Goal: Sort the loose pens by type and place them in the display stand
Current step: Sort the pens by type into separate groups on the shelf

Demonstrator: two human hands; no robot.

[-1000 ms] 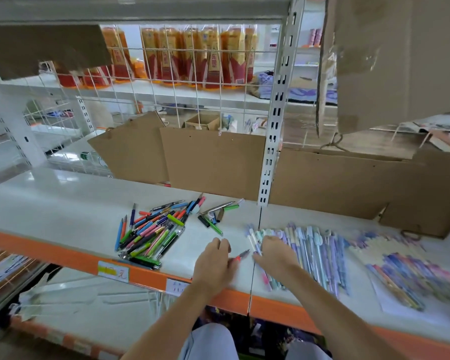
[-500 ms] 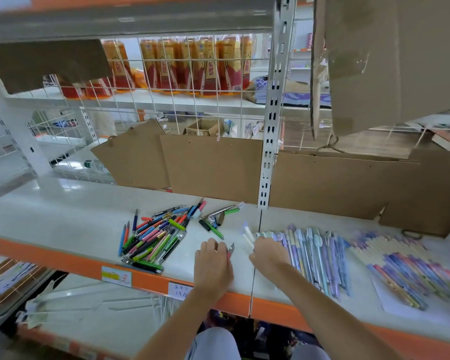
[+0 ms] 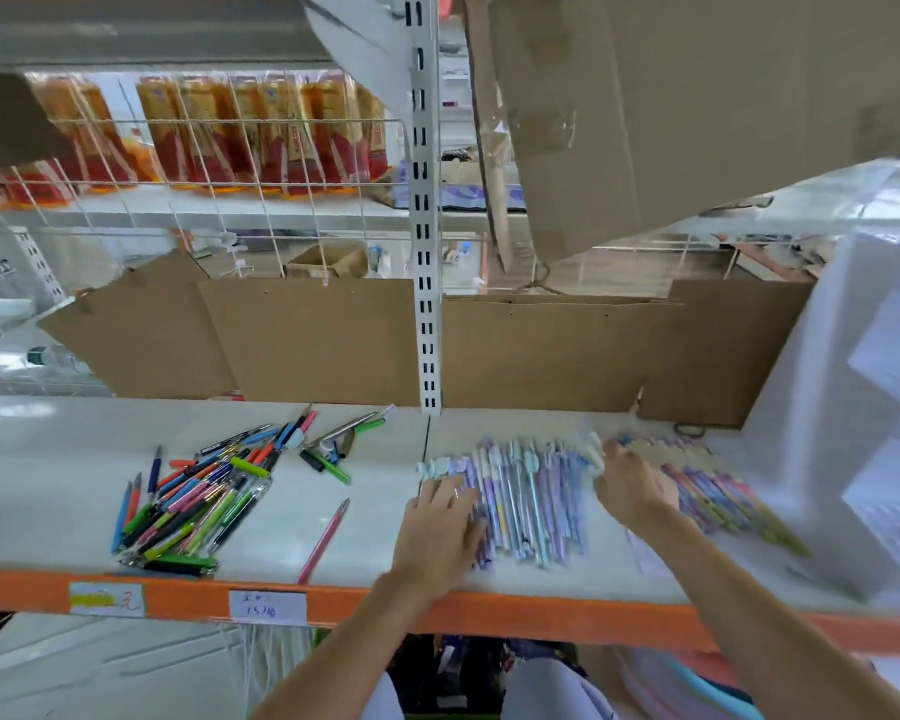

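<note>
Three groups of pens lie on the white shelf [image 3: 63, 480]. A mixed bright-coloured pile [image 3: 198, 504] sits at the left. A row of pastel purple and blue pens [image 3: 533, 491] lies in the middle. Another pastel group [image 3: 723, 491] lies on paper to the right. A single pink pen [image 3: 326, 540] lies apart near the shelf's front edge. My left hand [image 3: 437, 527] rests flat on the left side of the pastel row, fingers spread. My right hand [image 3: 637, 493] reaches over the row's right edge, fingers extended and blurred. A white display stand [image 3: 853, 407] stands at the far right.
Brown cardboard sheets [image 3: 307, 340] line the back of the shelf, and a white slotted upright [image 3: 427, 304] divides it. More cardboard [image 3: 671, 106] hangs above on the right. A few loose pens and caps [image 3: 344, 444] lie behind the piles. The shelf's orange front rail [image 3: 188, 597] carries paper labels.
Both hands moved right from the gap between the piles onto the pastel row. The pink pen my left hand held now lies alone on the shelf. The view swung right and the display stand appeared.
</note>
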